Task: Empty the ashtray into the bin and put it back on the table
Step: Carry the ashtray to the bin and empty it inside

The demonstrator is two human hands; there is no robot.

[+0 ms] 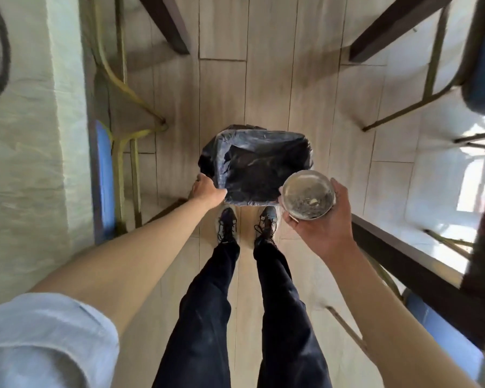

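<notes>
Left hand [206, 189] grips the black-bagged bin's [263, 141] near-left rim; right hand [324, 228] cups the round glass ashtray [308, 194], still full of ash, upright beside it.

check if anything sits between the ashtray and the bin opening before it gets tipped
Nothing visible does. The right hand holds the ashtray upright beside the near right corner of the bin, ash inside it. The left hand grips the liner at the near left rim, clear of that path.

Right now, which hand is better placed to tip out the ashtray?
The right hand: it already holds the ashtray, ash inside, beside the bin. The left hand is gripping the bin's rim.
</notes>
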